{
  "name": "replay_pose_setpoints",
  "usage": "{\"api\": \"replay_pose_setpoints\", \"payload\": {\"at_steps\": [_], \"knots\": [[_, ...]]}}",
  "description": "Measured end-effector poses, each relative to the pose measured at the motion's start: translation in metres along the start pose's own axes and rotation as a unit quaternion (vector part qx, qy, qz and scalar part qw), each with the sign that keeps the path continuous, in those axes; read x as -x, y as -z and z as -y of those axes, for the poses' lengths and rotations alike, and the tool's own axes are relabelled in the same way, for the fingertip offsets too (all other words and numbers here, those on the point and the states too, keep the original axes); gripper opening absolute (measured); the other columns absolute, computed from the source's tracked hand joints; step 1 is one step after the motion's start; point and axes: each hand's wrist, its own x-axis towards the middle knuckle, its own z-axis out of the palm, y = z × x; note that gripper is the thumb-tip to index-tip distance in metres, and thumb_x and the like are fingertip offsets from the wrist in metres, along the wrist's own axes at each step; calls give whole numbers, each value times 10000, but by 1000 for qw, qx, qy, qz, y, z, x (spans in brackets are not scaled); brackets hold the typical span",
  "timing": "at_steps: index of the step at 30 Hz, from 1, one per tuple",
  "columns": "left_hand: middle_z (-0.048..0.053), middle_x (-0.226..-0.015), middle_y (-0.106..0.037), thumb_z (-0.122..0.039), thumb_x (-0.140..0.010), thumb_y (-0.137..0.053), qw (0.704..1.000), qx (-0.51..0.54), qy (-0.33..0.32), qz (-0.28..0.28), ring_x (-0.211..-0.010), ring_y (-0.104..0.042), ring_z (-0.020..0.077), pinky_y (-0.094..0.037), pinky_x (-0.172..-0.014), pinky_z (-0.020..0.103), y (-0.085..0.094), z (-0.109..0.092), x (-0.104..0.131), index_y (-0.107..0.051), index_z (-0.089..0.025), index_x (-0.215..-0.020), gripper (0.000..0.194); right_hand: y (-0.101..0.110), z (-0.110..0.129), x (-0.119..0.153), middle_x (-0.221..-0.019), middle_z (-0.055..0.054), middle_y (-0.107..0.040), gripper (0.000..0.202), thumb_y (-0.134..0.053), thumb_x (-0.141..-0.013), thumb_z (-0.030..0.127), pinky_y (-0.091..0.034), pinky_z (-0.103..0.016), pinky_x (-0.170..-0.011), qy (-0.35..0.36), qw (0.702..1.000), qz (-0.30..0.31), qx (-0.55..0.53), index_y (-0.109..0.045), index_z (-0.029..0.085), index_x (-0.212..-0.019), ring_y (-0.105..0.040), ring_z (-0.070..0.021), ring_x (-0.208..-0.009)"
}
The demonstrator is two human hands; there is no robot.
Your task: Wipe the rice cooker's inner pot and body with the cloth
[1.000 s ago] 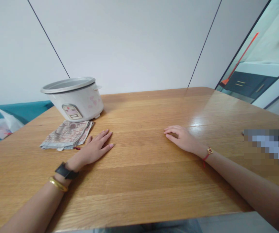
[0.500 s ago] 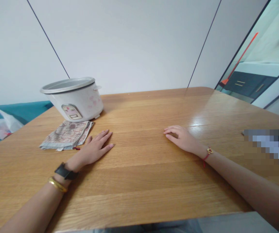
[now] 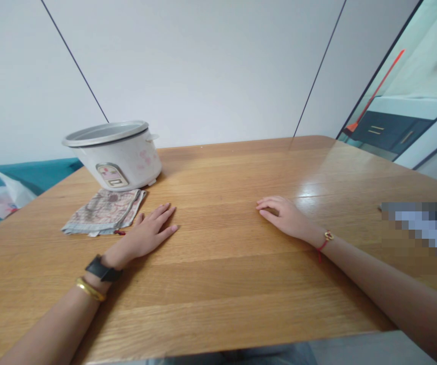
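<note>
My left hand lies palm down on the wooden table, fingers spread and holding nothing. Just beyond it to the left is a folded patterned cloth with a grey-blue edge. Behind the cloth stands a white rice cooker with a pink flower print, its lid off. My right hand rests on its side on the table, right of the middle. Its fingers are loosely curved, with a gap between thumb and forefinger and nothing held.
A pixelated, unrecognisable item lies at the table's right side. A white plastic bag is on a teal seat at the left. A wall rises behind the table; an orange broom leans in the room at the right.
</note>
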Motion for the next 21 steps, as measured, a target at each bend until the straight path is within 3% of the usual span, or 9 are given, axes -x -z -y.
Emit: {"api": "replay_pose_setpoints", "payload": {"at_steps": [21], "knots": [[62,-1660,-220,-681,-979,-249,1000,6,2,6,-1521,-223,328,-179,-1183,657,1,-1,0,-267,-285,-1590,729,0,0,0,-1144,-44,-735,219,-519,-960,327,-499,-506,-998,6,1000,1,8,-725,262,-994,-659,-253,-1099]]}}
